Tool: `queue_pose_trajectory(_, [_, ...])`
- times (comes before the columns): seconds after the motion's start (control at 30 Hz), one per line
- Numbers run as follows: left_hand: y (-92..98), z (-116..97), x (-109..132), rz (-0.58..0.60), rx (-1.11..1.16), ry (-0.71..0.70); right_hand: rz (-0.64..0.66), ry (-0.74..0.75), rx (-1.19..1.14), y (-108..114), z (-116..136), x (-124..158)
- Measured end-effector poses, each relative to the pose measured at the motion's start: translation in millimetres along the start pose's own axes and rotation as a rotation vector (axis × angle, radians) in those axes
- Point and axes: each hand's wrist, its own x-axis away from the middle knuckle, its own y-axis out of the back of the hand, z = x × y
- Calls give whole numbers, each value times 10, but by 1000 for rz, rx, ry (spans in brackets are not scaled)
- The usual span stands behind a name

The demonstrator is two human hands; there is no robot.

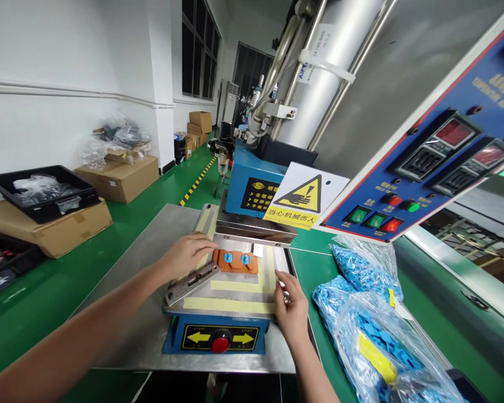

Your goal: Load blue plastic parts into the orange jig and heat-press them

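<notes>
Two small blue plastic parts (228, 258) sit side by side on an orange fixture block (237, 268) on the bed of a press. My left hand (190, 255) reaches in from the left with its fingers stretched out, the tips near the block's left end. Below those fingers, a slotted metal bar (193, 284) lies at a slant. At the bed's right edge is my right hand (292, 302), its fingers loosely curved and apart. Something small and shiny shows between thumb and fingers there; I cannot make it out. Above and behind the block hangs the dark metal press head (256, 230).
A red button (220, 344) sits between yellow arrows on the base's front. Clear bags of blue parts (373, 330) lie at the right, below the blue control panel (403, 190). A warning sign (306, 193) hangs over the bed. Cartons (124, 179) and a black crate (46, 193) stand left.
</notes>
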Motion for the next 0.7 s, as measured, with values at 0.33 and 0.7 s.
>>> queue_pose_trajectory(0.33, [-481,32,1480,-302,292,824,3,-593,-499,28,-290,562])
queue_pose_trajectory(0.7, [-781,-248,1894,-397,485,1070,-48,-669,-574,-100,-180,823])
